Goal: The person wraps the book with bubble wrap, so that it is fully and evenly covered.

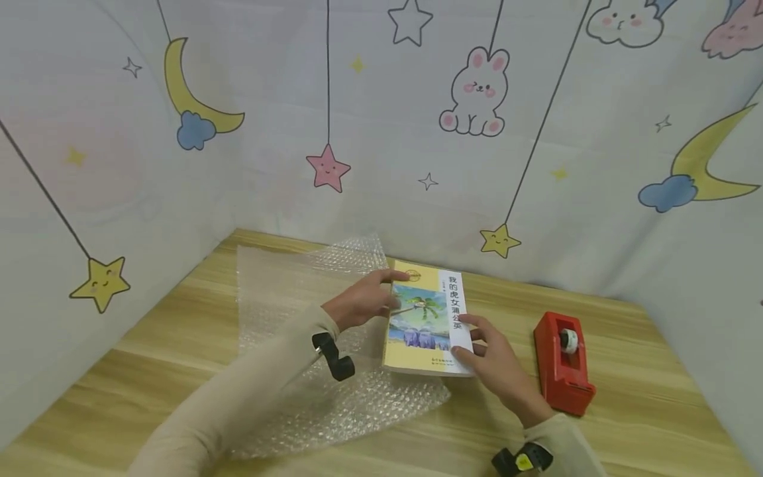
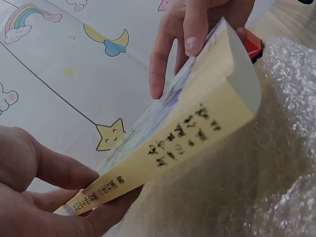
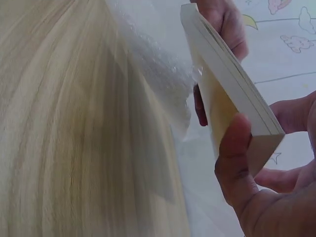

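Note:
A paperback book (image 1: 420, 317) with a yellow-and-white cover and a palm tree picture is held a little above the table. My left hand (image 1: 363, 299) grips it near the top of the spine; in the left wrist view the thumb lies on the cover and fingers (image 2: 118, 207) pass beneath. At the opposite edge, my right hand (image 1: 497, 361) holds the book between thumb and fingers, as the right wrist view shows along the page block (image 3: 242, 94). Under and left of the book spreads a sheet of bubble wrap (image 1: 357, 411).
A red tape dispenser (image 1: 563, 364) with a small roll stands right of my right hand. The wooden table (image 1: 644, 391) meets a pale fabric wall (image 1: 405, 205) printed with stars, moons and a rabbit at the back and sides.

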The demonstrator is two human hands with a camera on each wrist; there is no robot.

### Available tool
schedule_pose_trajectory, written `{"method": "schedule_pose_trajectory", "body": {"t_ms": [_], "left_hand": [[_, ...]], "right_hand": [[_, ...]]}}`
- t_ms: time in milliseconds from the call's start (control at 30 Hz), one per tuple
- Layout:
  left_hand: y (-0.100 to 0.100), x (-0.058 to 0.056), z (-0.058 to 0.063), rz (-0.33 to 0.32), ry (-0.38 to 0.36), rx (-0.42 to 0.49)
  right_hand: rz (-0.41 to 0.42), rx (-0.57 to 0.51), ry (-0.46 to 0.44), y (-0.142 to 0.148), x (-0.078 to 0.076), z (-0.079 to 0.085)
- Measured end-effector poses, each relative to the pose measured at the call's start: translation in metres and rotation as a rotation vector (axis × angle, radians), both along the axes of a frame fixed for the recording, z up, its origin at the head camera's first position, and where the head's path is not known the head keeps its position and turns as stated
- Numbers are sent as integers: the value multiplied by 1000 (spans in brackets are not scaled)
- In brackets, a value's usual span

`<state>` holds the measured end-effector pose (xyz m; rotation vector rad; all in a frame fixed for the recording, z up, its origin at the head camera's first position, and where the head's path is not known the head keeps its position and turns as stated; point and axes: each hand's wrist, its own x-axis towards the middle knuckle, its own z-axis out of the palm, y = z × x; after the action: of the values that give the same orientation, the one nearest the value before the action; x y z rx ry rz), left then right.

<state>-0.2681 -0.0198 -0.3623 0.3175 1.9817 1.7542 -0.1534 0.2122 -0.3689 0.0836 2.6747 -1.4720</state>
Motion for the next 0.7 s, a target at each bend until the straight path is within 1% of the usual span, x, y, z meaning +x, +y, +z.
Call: {"method": "schedule_pose_trajectory", "body": {"t_ms": [167, 267, 367, 567, 700], "left_hand": [[-16, 0, -3, -30, -5, -16], [-27, 1, -3, -52, -5, -19], [-38, 2, -2, -63, -5, -18], [-54, 5, -1, -61, 15, -21], [-67, 7, -6, -26, 36, -35]], "right_hand": [[59, -62, 1, -8, 2, 1], [87, -105, -3, -15, 2, 2], [112, -127, -9, -22, 2, 2], [131, -127, -10, -35, 0, 5], [140, -110, -20, -44, 0, 8]]}}
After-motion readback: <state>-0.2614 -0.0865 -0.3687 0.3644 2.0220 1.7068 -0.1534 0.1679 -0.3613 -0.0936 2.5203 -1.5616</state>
